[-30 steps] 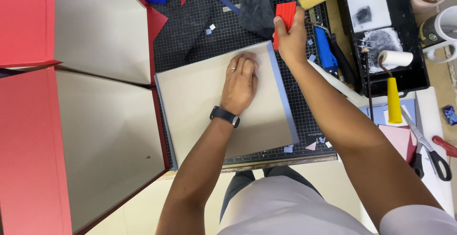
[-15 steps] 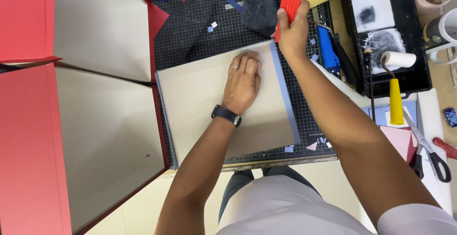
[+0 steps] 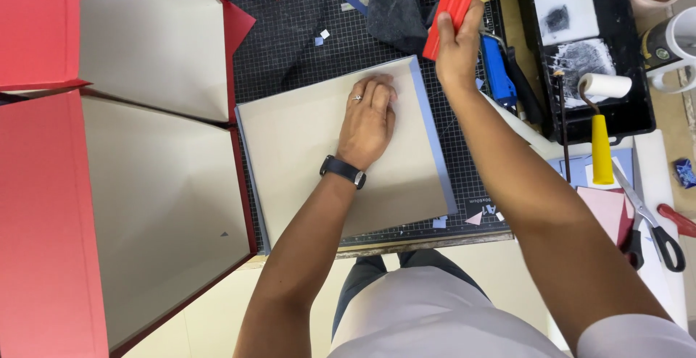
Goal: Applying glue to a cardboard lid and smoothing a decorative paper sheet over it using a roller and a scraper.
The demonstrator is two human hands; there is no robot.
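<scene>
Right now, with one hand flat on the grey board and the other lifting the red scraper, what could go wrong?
The left hand alone pins the grey board; it might slide on the blue paper beneath. The right hand lifts the red scraper close to the dark cloth, which could snag it.

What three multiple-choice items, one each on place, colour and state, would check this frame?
1. Where does the left hand rest?
A. flat on the grey board
B. on the scissors
C. in the black tray

2. What colour is the block in the right hand?
A. green
B. red
C. white

3. How is that block held?
A. lying loose on the mat
B. pressed on the board
C. lifted clear of the board

Answers: 1 A, the palm lies spread on the board; 2 B, the block shows bright red; 3 C, the fingers grip it above the cutting mat, beyond the board's far edge.
</scene>
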